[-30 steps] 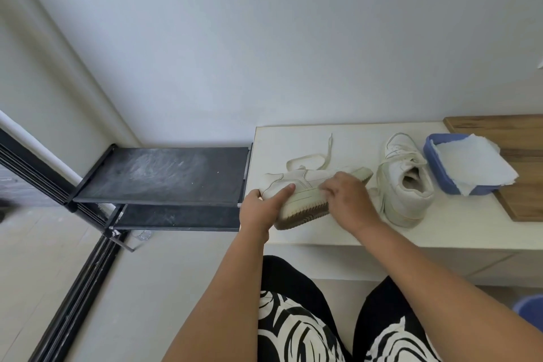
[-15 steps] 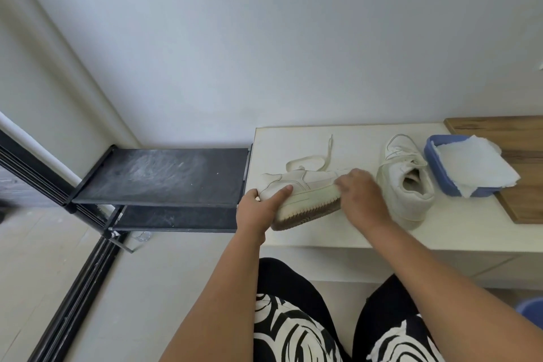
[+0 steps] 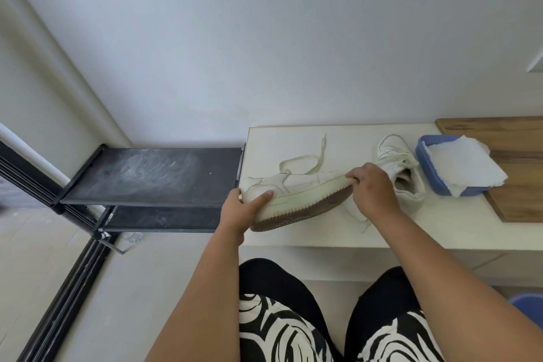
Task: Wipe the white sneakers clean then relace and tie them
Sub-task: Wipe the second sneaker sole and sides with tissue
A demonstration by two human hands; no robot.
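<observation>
A black shoe rack (image 3: 152, 175) stands left of the white surface (image 3: 440, 226). On that surface's left end, the left hand (image 3: 239, 211) grips one end of a tilted sneaker (image 3: 296, 197), gum sole toward the camera, while the right hand (image 3: 371, 188), fingers curled, pinches its other end. Right of that sneaker, the second sneaker (image 3: 402, 170) stands touching a blue tray (image 3: 426, 167) holding white paper (image 3: 464, 167).

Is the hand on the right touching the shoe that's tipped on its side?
Touching. The head view shows the right hand with its fingertips curled onto the toe end of the tilted sneaker, right at the sole edge, with no gap between them.
</observation>
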